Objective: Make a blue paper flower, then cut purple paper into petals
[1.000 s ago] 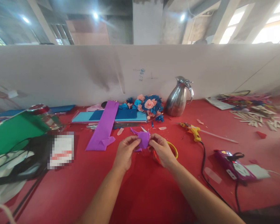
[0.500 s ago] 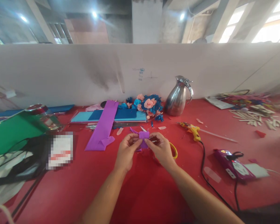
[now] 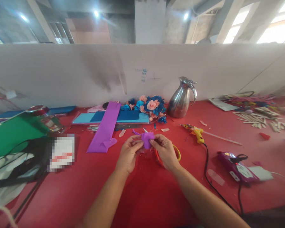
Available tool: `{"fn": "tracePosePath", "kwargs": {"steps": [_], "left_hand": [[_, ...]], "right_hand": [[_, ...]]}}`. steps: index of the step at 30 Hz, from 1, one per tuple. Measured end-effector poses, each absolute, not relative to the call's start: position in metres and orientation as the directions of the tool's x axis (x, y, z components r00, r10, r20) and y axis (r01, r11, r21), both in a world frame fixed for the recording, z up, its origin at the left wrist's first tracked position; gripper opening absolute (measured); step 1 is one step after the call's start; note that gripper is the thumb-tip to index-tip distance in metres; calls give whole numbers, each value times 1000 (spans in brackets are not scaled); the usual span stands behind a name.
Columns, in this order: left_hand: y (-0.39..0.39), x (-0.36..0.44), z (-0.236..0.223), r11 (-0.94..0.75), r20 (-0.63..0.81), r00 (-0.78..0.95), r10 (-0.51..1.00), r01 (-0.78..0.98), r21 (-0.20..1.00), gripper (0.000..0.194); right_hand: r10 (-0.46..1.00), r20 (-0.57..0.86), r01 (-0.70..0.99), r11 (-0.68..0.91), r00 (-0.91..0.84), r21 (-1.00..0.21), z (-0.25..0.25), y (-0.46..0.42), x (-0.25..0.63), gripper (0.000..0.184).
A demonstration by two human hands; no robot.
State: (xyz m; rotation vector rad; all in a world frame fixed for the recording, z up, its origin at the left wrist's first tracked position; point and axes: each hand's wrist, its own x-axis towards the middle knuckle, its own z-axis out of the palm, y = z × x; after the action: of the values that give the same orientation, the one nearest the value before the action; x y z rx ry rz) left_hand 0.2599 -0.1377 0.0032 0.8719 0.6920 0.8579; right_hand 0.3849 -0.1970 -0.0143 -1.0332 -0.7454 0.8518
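Between my two hands is a small piece of purple crepe paper, its upper edge ruffled. My left hand pinches its left side between thumb and fingers. My right hand pinches the right side the same way. Beneath the right hand lie scissors with red and yellow handles, mostly hidden; a blade tip shows above the paper. To the left, a long folded strip of purple crepe paper lies across blue sheets.
A yellow hot glue gun with a black cord lies to the right, near a purple power strip. Behind stand a steel jug and blue and pink paper flowers. A lidded jar and green sheet are at left.
The purple paper between my hands has gone from a flat, squarish shape to a ruffled, rounded one. Both hands stay in nearly the same place.
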Motion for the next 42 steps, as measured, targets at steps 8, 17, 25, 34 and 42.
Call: {"fn": "tracePosePath", "kwargs": {"steps": [8,17,25,34,42], "left_hand": [[-141,261,7,298,-134,458,879,-307,904,29],[-142,260,5,229,-113,461,880,-202,952,44],[-139,259,3,128,-25,390,921,-241,962,56],[-140,260,-3,94,-12,437,899,-167,981,24],[-139,260,-2,126,-31,418,908,-203,971,20]], "right_hand": [[890,93,-337,264,447,-904,-15,-195,385,21],[871,38,-370,247,489,-896,-15,-195,386,21],[891,-38,-551,246,453,-797,-16,-193,392,27],[892,-27,-460,206,451,-864,-17,-195,389,26],[869,-13,-293,153,495,-944,-9,-198,385,29]]}}
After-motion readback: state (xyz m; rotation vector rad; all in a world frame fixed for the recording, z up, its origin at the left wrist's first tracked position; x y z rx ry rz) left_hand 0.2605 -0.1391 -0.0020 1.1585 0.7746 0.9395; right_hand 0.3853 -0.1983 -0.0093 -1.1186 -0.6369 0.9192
